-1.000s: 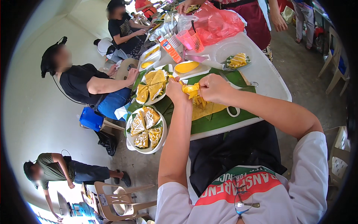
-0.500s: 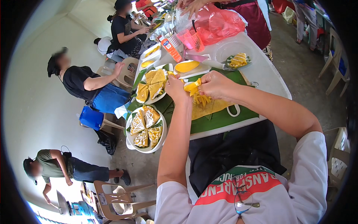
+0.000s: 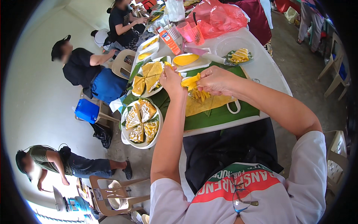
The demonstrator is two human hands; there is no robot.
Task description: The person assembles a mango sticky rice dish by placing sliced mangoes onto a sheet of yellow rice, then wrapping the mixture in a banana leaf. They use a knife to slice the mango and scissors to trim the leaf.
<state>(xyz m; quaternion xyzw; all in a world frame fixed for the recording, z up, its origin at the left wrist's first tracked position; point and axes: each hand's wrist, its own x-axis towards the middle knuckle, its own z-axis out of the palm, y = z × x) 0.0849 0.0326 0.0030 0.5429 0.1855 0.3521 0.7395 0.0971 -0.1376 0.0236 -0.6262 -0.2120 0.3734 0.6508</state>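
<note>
My right hand [image 3: 216, 81] pinches a soft yellow mango slice [image 3: 191, 81] over a folded yellow crepe [image 3: 210, 104]. Close beside it, my left hand [image 3: 172, 80] is closed, with a bit of yellow mango showing at its fingertips; the rest is hidden by the fingers. Mango strips [image 3: 200, 95] lie heaped on the crepe, under the hands. The crepe rests on a green banana leaf [image 3: 223, 118] at the table's near edge. Beyond my hands, a mango half [image 3: 185, 59] sits in a white tray, and a knife [image 3: 214, 57] lies across that tray.
To the left stand a white dish of folded crepes [image 3: 148, 76] and a round white bowl [image 3: 159, 128] of drizzled ones. Farther back are an orange carton [image 3: 168, 40], pink plastic cups [image 3: 194, 34], a red plastic bag [image 3: 220, 18] and a clear plate [image 3: 220, 44]. Other people stand left.
The mango slice and my right hand have shifted slightly, staying over the crepe. The whole view has moved a little, and people at the left have changed posture.
</note>
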